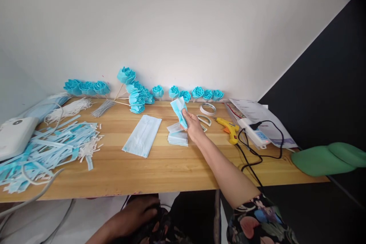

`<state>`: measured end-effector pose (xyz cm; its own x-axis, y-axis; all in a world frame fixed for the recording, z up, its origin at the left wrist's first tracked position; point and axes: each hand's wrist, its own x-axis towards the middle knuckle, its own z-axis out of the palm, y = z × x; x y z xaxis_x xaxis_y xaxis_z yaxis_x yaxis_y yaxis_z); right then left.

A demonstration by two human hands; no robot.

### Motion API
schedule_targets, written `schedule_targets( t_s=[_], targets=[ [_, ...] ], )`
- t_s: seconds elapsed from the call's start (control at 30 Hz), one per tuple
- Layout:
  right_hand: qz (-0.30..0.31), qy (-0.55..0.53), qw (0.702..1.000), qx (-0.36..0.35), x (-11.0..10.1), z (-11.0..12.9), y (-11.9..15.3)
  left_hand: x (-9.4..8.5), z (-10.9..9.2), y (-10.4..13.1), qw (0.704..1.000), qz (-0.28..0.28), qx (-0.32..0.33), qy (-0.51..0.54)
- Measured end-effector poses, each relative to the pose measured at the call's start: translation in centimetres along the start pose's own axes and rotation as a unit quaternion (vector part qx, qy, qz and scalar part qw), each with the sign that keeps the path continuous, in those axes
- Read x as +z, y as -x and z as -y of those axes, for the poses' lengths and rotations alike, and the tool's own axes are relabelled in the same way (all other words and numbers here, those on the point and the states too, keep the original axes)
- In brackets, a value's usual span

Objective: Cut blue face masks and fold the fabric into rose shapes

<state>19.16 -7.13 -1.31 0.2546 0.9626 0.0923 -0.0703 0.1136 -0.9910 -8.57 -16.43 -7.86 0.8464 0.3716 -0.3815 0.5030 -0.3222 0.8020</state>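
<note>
My right hand (193, 125) is closed on a folded light blue and white sheet (178, 111), raised over the middle of the wooden table. Below it and slightly left lies a small stack of pale cut pieces (177, 138). Further left, a flat pale blue mask sheet (142, 135) rests on the table. Scissors (205, 121) lie just right of my right hand, their handles partly hidden by it. My left hand (140, 213) is below the table edge by my lap, fingers apart, with nothing visible in it.
Blue flowers (137, 97) line the wall. Cut strips (57, 145), wires (103, 107) and a white device (16, 137) are at left. A tape roll (207, 109), yellow glue gun (228, 127), power strip (254, 133), papers (264, 120) and green bottle (323, 160) are at right.
</note>
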Motion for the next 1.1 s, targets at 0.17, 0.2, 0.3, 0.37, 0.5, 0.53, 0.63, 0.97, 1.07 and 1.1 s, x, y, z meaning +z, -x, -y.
schedule_targets(
  t_s=[0.17, 0.2, 0.3, 0.37, 0.5, 0.53, 0.63, 0.97, 1.07, 1.1],
  targets=[
    [0.004, 0.001, 1.000, 0.006, 0.1, -0.2, 0.1, -3.0, -4.7, 4.5, 0.982, 0.082, 0.059, 0.162],
    [0.004, 0.003, 1.000, 0.007, 0.1, -0.2, 0.1, -4.1, -5.7, 5.0, 0.977, 0.081, 0.067, 0.187],
    [0.005, 0.013, 1.000, 0.002, 0.1, -0.2, 0.1, -7.5, -7.9, 4.4, 0.979, 0.045, 0.080, 0.182],
    [0.006, 0.022, 1.000, 0.002, 0.1, -0.1, 0.2, -9.6, -8.3, 2.2, 0.981, -0.025, 0.086, 0.171],
    [0.013, 0.025, 1.000, -0.001, 0.1, -0.2, 0.2, -12.7, -8.1, -4.2, 0.958, -0.159, 0.084, 0.222],
    [0.020, 0.032, 0.999, -0.007, 0.1, -0.2, 0.3, -13.2, -7.9, -5.7, 0.944, -0.191, 0.091, 0.252],
    [0.057, 0.057, 0.997, -0.021, 0.1, -0.1, 0.4, -14.3, -7.7, -9.0, 0.918, -0.210, 0.122, 0.313],
    [0.132, 0.099, 0.986, 0.001, 0.4, 0.2, 1.1, -15.1, -5.4, -10.7, 0.837, -0.279, 0.151, 0.446],
    [0.086, 0.063, 0.994, 0.038, 0.1, -0.1, 0.7, -15.2, -4.7, -10.9, 0.813, -0.318, 0.145, 0.465],
    [0.072, 0.038, 0.995, 0.050, 0.0, -0.2, 0.5, -15.2, -4.6, -11.0, 0.801, -0.337, 0.143, 0.474]
  ],
)
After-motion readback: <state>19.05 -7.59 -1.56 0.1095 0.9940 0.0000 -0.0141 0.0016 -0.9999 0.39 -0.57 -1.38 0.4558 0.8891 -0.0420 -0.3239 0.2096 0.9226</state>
